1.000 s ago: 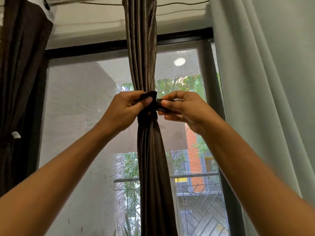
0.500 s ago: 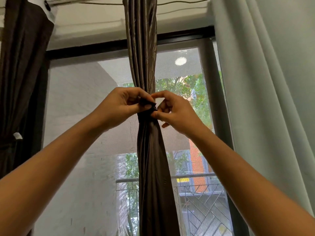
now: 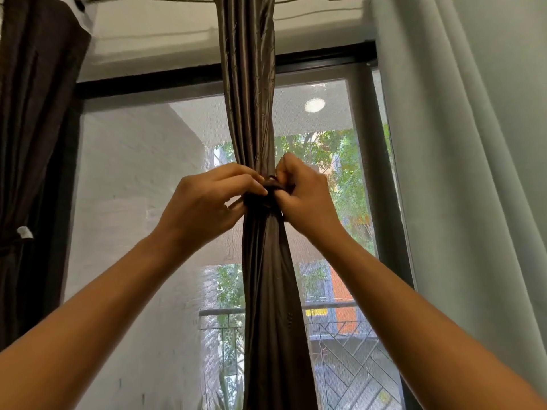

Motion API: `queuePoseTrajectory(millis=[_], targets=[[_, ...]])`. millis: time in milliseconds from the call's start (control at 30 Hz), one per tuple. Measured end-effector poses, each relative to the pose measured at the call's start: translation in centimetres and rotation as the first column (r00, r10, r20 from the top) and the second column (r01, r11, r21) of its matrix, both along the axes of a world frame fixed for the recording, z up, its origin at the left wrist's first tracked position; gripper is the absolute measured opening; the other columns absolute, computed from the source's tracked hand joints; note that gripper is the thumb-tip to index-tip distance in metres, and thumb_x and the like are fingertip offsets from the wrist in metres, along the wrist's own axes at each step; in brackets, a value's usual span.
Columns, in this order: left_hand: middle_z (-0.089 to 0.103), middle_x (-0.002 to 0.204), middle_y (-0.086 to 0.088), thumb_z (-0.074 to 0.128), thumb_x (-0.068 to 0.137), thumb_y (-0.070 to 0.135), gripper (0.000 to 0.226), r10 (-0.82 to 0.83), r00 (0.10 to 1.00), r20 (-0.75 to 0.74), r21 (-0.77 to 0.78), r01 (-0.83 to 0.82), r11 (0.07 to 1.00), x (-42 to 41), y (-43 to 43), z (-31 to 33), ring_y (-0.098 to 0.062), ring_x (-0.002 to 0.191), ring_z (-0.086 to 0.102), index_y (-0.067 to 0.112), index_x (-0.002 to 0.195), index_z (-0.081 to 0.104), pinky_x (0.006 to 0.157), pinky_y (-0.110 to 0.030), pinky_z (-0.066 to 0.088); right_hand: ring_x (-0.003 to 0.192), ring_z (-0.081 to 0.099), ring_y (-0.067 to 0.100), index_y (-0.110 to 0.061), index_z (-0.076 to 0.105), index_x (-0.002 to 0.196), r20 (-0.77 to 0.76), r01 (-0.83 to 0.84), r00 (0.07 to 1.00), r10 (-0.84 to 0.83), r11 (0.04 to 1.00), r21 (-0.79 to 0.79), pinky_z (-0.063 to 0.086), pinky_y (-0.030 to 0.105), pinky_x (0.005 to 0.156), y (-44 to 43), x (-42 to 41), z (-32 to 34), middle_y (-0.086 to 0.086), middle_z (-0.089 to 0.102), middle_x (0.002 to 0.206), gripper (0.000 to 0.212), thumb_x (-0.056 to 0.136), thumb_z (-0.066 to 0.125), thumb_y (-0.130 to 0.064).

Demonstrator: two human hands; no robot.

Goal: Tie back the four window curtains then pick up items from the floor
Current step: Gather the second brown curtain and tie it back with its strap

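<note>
Window (image 3: 142, 187) behind, left hand (image 3: 204, 205), right hand (image 3: 306, 199) pinching tie (image 3: 265, 199)

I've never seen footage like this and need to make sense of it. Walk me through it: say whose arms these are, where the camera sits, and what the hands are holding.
There is no machine here. These are a person's two bare arms, filmed by a single wide-angle camera worn on the head, so you see roughly what that person sees. They face a window. The left hand and the right hand meet at a gathered brown curtain in the middle. Both pinch a dark tie wrapped around it. A darker curtain hangs at the left and a pale curtain hangs at the right. The floor is out of view.
</note>
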State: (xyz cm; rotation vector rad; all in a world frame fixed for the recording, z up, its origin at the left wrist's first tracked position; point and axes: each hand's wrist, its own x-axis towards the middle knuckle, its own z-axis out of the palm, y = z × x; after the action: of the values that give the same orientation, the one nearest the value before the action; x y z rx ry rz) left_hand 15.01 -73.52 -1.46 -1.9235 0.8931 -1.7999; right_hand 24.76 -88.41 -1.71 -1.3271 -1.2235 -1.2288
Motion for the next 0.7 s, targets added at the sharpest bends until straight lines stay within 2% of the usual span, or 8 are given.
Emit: queuePoseTrajectory(millis=[100,200,267,333,433,500,600,700], targets=[[0.072,0.1,-0.013,0.071,0.078,0.005,0.014,0.016,1.0,0.019,0.009,-0.016,1.0,0.4,0.0,-0.2,-0.024,0.086,0.071,0.005,0.092,0.074,0.073,-0.027,0.057,0.048,0.052,0.02,-0.019,0.047,0.09,-0.272,-0.335,0.913,0.303,0.939,-0.078,0.045,0.029,0.044,-0.3,-0.5,-0.4,0.013,0.064,0.073,0.025,0.079,0.049,0.004],[0.072,0.101,-0.011,0.07,0.079,0.004,0.013,-0.02,1.0,-0.002,-0.023,0.02,1.0,0.5,0.5,-0.5,-0.023,0.087,0.071,0.005,0.091,0.074,0.072,-0.031,0.058,0.06,0.058,0.015,-0.019,0.049,0.114,-0.546,-0.639,0.677,0.492,0.762,-0.106,0.049,0.028,0.049,-1.6,-0.6,-0.6,0.008,0.064,0.099,0.033,0.089,0.051,0.002],[0.072,0.101,-0.011,0.069,0.079,0.005,0.011,-0.017,1.0,-0.002,-0.028,0.017,0.999,0.9,1.1,-0.7,-0.024,0.086,0.071,0.005,0.089,0.073,0.07,-0.034,0.059,0.064,0.059,0.013,-0.019,0.05,0.122,-0.628,-0.719,0.563,0.537,0.693,-0.054,0.048,0.026,0.048,-2.5,-0.4,-0.3,0.007,0.062,0.109,0.032,0.092,0.052,-0.006],[0.071,0.102,-0.012,0.068,0.08,0.004,0.011,0.02,1.0,0.012,-0.012,-0.02,1.0,1.4,1.5,-1.0,-0.026,0.084,0.071,0.004,0.089,0.073,0.064,-0.038,0.06,0.06,0.057,0.01,-0.017,0.054,0.122,-0.639,-0.659,0.598,0.484,0.751,-0.048,0.046,0.022,0.047,-3.1,-0.4,0.2,0.006,0.064,0.106,0.029,0.093,0.056,-0.014],[0.071,0.104,-0.013,0.066,0.082,0.003,0.01,0.048,0.998,0.043,0.001,-0.048,0.999,2.1,1.8,-1.4,-0.029,0.081,0.072,0.004,0.09,0.073,0.058,-0.038,0.059,0.058,0.057,0.008,-0.015,0.059,0.118,-0.629,-0.47,0.728,0.274,0.867,-0.166,0.046,0.02,0.048,-3.2,-0.5,1.0,0.001,0.067,0.095,0.028,0.091,0.061,-0.019],[0.071,0.105,-0.014,0.066,0.084,0.003,0.009,0.042,0.998,0.055,-0.015,-0.041,0.999,2.6,1.8,-1.6,-0.03,0.08,0.072,0.003,0.09,0.072,0.058,-0.039,0.059,0.06,0.058,0.008,-0.014,0.062,0.114,-0.641,-0.427,0.744,0.188,0.872,-0.24,0.047,0.02,0.049,-3.1,-0.6,1.2,0.001,0.066,0.094,0.024,0.092,0.06,-0.021],[0.069,0.109,-0.012,0.064,0.086,0.005,0.009,0.046,0.997,0.056,-0.035,-0.044,0.998,3.2,1.9,-1.7,-0.03,0.082,0.071,0.005,0.092,0.071,0.059,-0.04,0.059,0.06,0.058,0.007,-0.015,0.066,0.097,-0.647,-0.442,0.742,0.173,0.853,-0.279,0.046,0.019,0.05,-2.8,-0.8,1.3,0.0,0.066,0.086,0.012,0.092,0.059,-0.023],[0.068,0.108,-0.014,0.062,0.089,0.013,0.013,0.044,0.993,0.106,-0.019,-0.042,0.999,3.4,1.4,-1.5,-0.031,0.087,0.069,0.006,0.094,0.073,0.064,-0.04,0.059,0.055,0.059,0.004,-0.015,0.064,0.086,-0.562,-0.32,0.819,0.117,0.906,-0.278,0.046,0.02,0.05,-2.7,-0.6,1.4,-0.002,0.065,0.074,0.006,0.089,0.063,-0.02]])
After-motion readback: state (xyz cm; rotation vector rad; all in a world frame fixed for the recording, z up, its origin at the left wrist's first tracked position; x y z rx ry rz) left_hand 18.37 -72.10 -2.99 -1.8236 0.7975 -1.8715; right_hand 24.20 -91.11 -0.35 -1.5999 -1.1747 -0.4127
